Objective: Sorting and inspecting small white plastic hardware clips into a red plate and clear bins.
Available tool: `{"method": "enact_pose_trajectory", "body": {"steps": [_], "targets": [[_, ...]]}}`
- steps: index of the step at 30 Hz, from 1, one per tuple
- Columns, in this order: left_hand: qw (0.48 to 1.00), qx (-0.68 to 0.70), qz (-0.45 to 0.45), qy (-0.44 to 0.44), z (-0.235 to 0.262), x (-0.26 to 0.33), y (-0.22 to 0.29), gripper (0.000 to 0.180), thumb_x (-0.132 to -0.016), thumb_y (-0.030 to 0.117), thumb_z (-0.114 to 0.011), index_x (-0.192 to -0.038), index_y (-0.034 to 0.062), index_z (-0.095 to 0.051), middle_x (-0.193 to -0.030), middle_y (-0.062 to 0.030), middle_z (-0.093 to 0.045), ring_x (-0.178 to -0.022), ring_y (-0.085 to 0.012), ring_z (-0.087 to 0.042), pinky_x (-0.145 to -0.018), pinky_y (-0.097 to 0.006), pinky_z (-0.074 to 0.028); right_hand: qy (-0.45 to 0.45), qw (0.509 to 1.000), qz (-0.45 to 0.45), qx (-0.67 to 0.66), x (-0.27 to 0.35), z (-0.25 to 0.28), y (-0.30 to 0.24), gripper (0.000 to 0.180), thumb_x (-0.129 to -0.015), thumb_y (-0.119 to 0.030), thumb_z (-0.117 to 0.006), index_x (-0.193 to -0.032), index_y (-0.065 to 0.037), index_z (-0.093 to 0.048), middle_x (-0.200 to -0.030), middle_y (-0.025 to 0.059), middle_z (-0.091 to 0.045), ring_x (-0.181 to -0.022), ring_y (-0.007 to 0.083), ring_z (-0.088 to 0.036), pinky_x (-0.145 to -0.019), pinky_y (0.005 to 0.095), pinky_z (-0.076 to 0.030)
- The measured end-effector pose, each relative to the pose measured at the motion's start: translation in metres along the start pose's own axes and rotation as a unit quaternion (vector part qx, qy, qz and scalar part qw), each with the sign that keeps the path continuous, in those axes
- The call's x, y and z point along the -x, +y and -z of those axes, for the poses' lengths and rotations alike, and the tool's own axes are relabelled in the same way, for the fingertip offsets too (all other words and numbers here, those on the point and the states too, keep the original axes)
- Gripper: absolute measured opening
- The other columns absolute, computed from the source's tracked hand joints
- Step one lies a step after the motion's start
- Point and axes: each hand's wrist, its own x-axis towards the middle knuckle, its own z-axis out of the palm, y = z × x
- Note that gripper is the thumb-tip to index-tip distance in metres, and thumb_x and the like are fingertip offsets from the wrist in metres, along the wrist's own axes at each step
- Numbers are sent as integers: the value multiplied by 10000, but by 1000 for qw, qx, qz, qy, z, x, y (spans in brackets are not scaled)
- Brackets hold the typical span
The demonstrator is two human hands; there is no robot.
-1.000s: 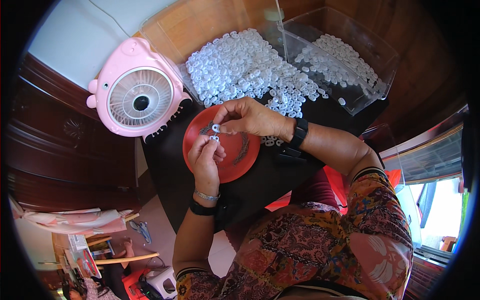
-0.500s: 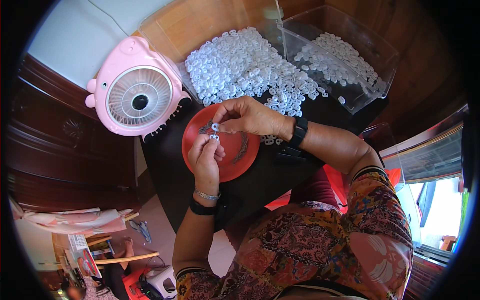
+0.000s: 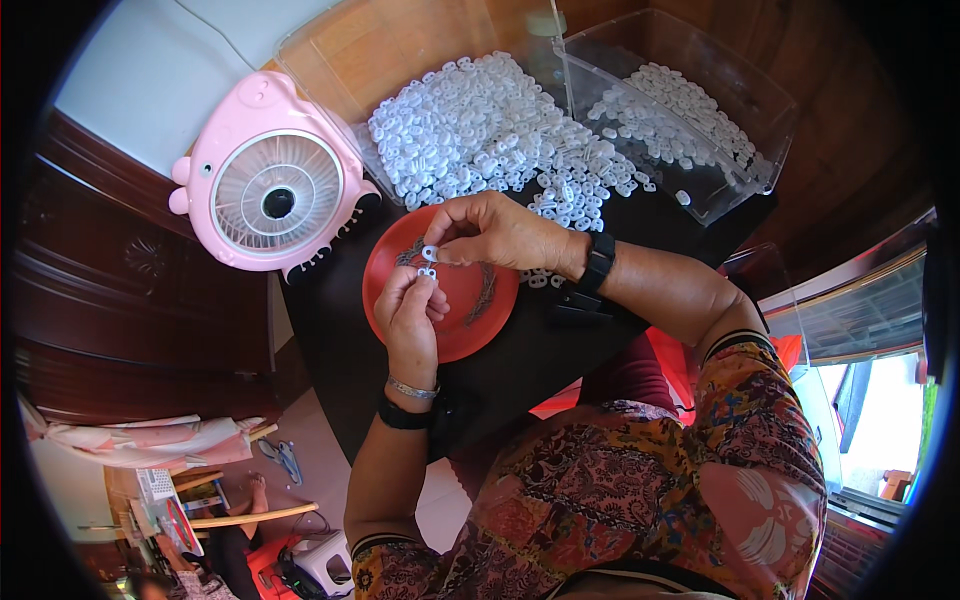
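Fingers of the right hand (image 3: 510, 235) pinch a white upper piece (image 3: 430, 253) by its edge; those of the left hand (image 3: 410, 315) pinch a lower piece (image 3: 428, 273) right below it. Both grips closed, thumb against fingertips; pieces held up over the red plate (image 3: 470, 348), near its far left part. Something thin seems to show between the two, but too small to tell what, or whether they're joined. Change over the last second: very little. Same hold, same pair, hands barely moved, only a slight shift of view. Judgement: slow, fine handling, this pair unfinished. Grey wire bits (image 3: 484, 300) lie in the plate. Big white pile (image 3: 470, 130) beyond it on the black table (image 3: 340, 370), more white pieces in the clear bin (image 3: 760, 195) at right. Pink fan (image 3: 225, 225) left of the pile.
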Motion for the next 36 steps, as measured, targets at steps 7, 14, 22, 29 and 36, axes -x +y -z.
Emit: {"method": "enact_pose_trajectory", "body": {"steps": [7, 14, 22, 29, 36], "targets": [[1000, -31, 0, 1, -1, 0, 0, 132, -886, 113, -531, -769, 52, -529, -629, -1, -537, -537, -63, -489, -487, -191, -375, 5, 997, 52, 55, 2, -2, -3, 153, -834, -10, -654, -985, 5, -635, -894, 14, -658, -841, 66, -592, -787, 220, -472], [999, -41, -2, 11, -4, 3, 5, 140, -885, 91, -528, -753, 50, -506, -616, 9, -496, -531, -52, -457, -474, -195, -351, 1, 997, 61, 49, 2, -2, -4, 149, -840, -21, -650, -985, 6, -634, -885, 12, -656, -822, 68, -592, -768, 222, -477], [998, -54, -10, 0, -3, 2, 4, 142, -880, 78, -523, -743, 42, -510, -614, 8, -482, -530, -54, -439, -491, -204, -353, -8, 997, 42, 66, 3, -4, -4, 137, -833, -22, -654, -967, 3, -645, -880, 12, -655, -832, 73, -590, -785, 230, -471], [999, -36, -1, -3, -4, 3, 6, 129, -889, 94, -521, -772, 42, -530, -628, 7, -504, -540, -51, -456, -492, -196, -355, -11, 996, 51, 68, 4, -7, -6, 152, -823, -35, -679, -968, 1, -652, -912, 28, -661, -873, 85, -598, -813, 241, -475], [999, -24, -40, -16, -3, 5, 0, 157, -911, 153, -486, -798, 57, -539, -665, -3, -534, -552, -69, -488, -503, -186, -362, 1, 990, 113, 81, 6, -10, -6, 131, -812, -22, -680, -935, 4, -643, -873, 41, -670, -835, 96, -607, -784, 246, -482]]}}
